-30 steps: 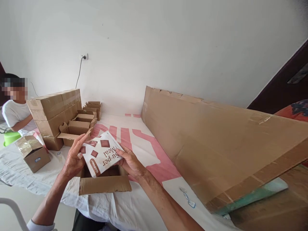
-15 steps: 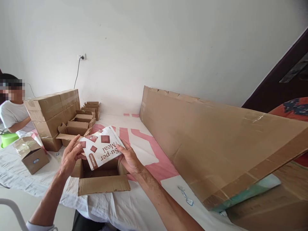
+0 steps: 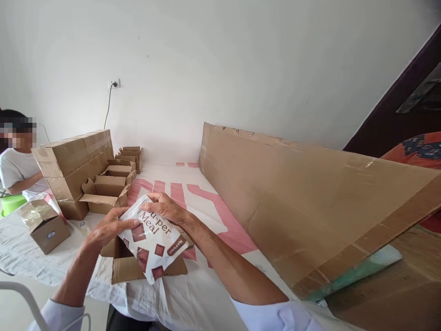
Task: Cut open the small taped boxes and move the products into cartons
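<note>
A white food pouch [image 3: 155, 239] printed with brown squares and "Su-per Meal" hangs tilted between my two hands. My left hand [image 3: 112, 225] pinches its upper left edge, thumb lying on the front. At the top edge, my right hand [image 3: 165, 208] grips the pouch with thumb and fingers. Directly beneath is an open cardboard box [image 3: 129, 271] with its front flap folded outward. The pouch covers much of the box's opening, so its contents are hidden.
Stacked cardboard cartons [image 3: 72, 161] and several open boxes [image 3: 106, 186] line the left side. A taped small box [image 3: 48, 230] sits near the left table edge. A tall cardboard panel [image 3: 292, 197] slants along the right. Behind the cartons sits a person [image 3: 24, 170] in white.
The pouch has been turned in my hands from near upside down to roughly upright, its lower end now hanging toward me. My right hand has moved left along its top edge.
</note>
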`<state>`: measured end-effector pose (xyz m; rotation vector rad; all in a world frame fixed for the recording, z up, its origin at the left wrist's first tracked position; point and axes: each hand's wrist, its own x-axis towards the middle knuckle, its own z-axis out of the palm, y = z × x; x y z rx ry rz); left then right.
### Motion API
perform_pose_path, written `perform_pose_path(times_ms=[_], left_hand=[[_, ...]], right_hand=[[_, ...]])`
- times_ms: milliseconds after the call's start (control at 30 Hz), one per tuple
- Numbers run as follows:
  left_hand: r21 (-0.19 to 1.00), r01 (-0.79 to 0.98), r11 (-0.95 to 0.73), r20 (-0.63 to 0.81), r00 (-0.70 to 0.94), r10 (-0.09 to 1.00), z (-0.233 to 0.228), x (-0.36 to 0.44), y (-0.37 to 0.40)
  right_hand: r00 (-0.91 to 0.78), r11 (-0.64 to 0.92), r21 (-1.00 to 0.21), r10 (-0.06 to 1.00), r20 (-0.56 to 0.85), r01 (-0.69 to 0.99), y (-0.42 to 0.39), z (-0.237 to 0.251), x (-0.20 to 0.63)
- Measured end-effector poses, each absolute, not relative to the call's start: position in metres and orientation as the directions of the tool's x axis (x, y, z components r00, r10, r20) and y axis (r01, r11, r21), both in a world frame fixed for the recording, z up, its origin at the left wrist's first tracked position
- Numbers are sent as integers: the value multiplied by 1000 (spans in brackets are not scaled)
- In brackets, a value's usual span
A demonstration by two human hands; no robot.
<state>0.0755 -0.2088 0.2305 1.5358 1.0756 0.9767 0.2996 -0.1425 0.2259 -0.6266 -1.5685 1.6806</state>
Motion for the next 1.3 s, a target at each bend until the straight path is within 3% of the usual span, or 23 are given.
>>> perform_pose_path(times_ms=[67,167,267,333,500,667,1300], left_hand=[[990,96,-99,74,231,970,226,76,-210],[987,-60,-150,149,-12,989,211,76,-210],[955,-183,-235,197,-205,959,194,79,-207],[934,-240,-265,206,-243,948,185,82,-203],[948,-215,-236,229,-59,972,171,73,-186],[987,-75,-144,152,105,983,161,52,-165],[982,-1,-190,190,-15,982,154,55,-152]], right_hand=[[-567,17,-964,806,170,-265,-138,221,302],[-466,4,-923,862,197,-384,-137,200,310],[-497,-25,-914,846,196,-404,-144,174,313],[-496,-5,-928,846,195,-373,-149,159,309],[-290,121,-952,935,204,-281,-140,136,295],[-217,180,-955,948,232,-236,-123,128,293],[-179,156,-963,964,198,-220,-125,122,288]])
